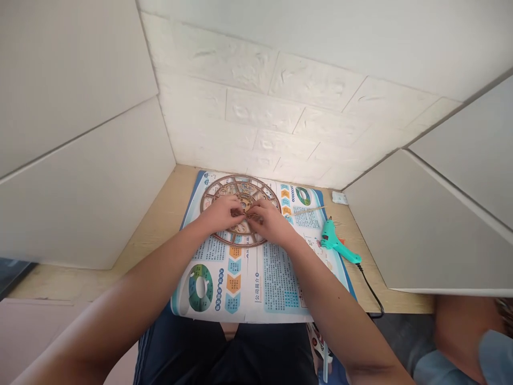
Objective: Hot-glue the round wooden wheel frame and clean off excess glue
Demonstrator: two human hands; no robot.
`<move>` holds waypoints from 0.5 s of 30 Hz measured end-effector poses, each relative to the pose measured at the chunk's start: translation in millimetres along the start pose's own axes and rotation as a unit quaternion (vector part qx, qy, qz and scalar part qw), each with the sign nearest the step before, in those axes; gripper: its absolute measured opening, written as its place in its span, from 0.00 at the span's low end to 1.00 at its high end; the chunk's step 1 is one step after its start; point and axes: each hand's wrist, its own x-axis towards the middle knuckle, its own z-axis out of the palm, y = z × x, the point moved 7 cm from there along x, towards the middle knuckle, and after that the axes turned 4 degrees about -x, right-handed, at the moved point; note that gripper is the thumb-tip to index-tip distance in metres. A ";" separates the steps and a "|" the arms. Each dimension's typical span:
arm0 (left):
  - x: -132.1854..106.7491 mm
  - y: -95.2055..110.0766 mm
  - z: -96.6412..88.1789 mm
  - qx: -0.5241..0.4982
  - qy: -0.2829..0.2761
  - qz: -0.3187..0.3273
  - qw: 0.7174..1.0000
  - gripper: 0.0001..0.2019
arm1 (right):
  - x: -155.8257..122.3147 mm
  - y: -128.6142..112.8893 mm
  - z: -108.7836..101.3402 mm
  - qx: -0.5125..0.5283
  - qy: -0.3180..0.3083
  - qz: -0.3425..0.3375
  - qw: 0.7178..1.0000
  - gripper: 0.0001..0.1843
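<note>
A round brown openwork disc (233, 244), with spokes and curled inner ornament, lies flat on a printed paper sheet (256, 305). Over its left half rests my left hand (222, 213), fingers bent and closed near the centre. My right hand (269, 219) comes in from the right, its thumb and fingers pinched together at the middle of the disc. The fingertips of both hands almost meet there. Whatever they pinch, if anything, is too small or too hidden to name. The hands cover parts of the disc's inner rings.
A teal hot glue gun (339, 246) lies at the right, its black cord (371, 289) running off the table's front edge. A thin stick (308, 210) lies on the sheet. A small white packet (340, 198) sits in the back corner. White panels flank the table; another person's leg shows lower right.
</note>
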 end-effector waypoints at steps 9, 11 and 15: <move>-1.1 4.1 5.9 0.030 0.010 0.047 0.998 0.05 | -0.2 8.0 6.5 0.001 0.023 -0.009 1.000 0.07; -1.2 5.0 7.4 0.022 -0.004 0.057 0.998 0.05 | -0.1 8.0 6.5 -0.009 0.029 -0.012 0.999 0.07; -0.7 4.6 8.1 0.018 -0.013 0.051 0.998 0.05 | 0.3 9.3 5.8 0.002 0.030 -0.023 0.999 0.08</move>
